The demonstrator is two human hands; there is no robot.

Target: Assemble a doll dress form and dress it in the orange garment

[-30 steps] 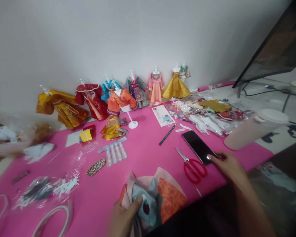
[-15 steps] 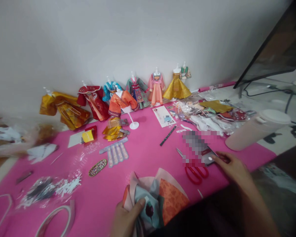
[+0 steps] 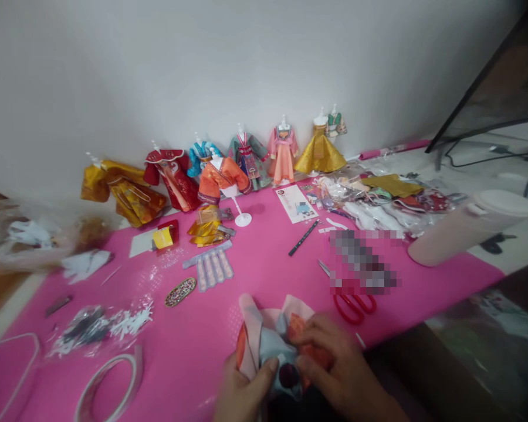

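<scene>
- Left hand [image 3: 245,390] now: thumb across the front, fingers behind, pinching the cloth piece [image 3: 270,339] firmly at its 8 o'clock edge.
- And here's the right hand [image 3: 341,366] at 3 o'clock, fingers curled over the orange part, grasping the cloth; its thumb lies just beside the dark round patch [image 3: 288,375].
- The cloth itself sits bunched between both hands, at the near edge of the pink table cover [image 3: 259,264].
- Step in hand, I'd judge: two-handed arranging of the folds; the next move calls for a steady left pinch and a light right fingertip near that patch.
- Outward from the cloth: red-handled scissors [image 3: 351,321] at 2 o'clock, near the right hand; beaded oval [image 3: 180,292] at 10; tape roll [image 3: 136,378] at 9; pen [image 3: 304,238] towards 1.
- Farther off, an orange jacket [image 3: 223,179] on its stand, 11 o'clock; tall bottle [image 3: 462,231], 2 o'clock.
</scene>
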